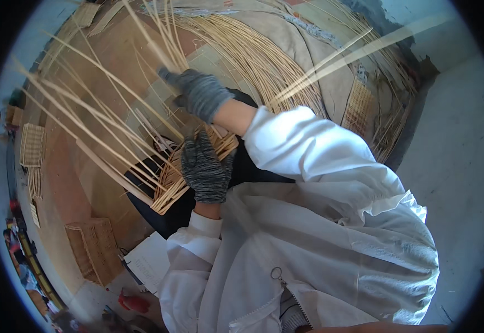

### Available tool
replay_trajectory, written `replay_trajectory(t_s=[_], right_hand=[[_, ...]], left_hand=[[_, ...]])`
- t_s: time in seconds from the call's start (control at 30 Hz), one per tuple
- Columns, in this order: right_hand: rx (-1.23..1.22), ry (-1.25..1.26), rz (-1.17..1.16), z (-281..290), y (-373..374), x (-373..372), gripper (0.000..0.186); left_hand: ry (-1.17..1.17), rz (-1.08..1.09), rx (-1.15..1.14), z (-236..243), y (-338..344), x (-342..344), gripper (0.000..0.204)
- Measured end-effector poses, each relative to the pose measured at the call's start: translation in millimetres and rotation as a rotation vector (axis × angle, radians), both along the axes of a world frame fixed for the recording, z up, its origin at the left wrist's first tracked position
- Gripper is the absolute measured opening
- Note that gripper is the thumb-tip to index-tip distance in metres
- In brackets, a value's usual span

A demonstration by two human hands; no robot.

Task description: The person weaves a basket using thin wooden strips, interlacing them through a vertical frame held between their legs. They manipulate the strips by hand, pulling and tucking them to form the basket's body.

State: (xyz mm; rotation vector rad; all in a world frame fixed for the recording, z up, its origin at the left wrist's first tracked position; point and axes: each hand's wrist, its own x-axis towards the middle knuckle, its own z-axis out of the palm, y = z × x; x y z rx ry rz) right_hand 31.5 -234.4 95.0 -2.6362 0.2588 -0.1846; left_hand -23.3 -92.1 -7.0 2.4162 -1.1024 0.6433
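White garment (330, 233) foremost, wicker piece (169, 176) beneath left hand (206, 171) clamped on it, right hand (202, 95) blurred beyond, grip unclear.

From the wearer's head, the camera peers steeply down over a white jacket (319, 238) at the left hand (204, 169) and right hand (200, 94), quite near; its fisheye curves the floor (71, 177), the far left hard to judge.

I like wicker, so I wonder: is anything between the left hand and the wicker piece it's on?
Only its grey glove: the left hand lies on the wicker piece, and nothing else visible stands between them.
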Motion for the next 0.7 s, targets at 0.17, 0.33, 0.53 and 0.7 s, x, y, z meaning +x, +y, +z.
replay_trajectory(t_s=[0.17, 0.33, 0.53, 0.7], right_hand=[[-0.054, -0.186, -0.122, -2.1, 7.6, -29.9, 0.072], [0.318, 0.076, 0.333, -61.5, -44.9, -53.4, 0.036], [0.424, 0.134, 0.178, -51.9, -23.2, -64.3, 0.028], [0.094, 0.146, -0.141, -26.9, 14.3, -77.6, 0.034]], left_hand=[[-0.015, -0.118, 0.002, -8.8, 16.0, 4.9, 0.06], [0.008, -0.264, 0.059, 27.3, 27.0, 1.2, 0.049], [-0.242, 0.32, 0.843, 85.6, 58.1, 116.7, 0.052], [0.021, 0.176, 0.451, 79.6, 65.8, 140.6, 0.036]])
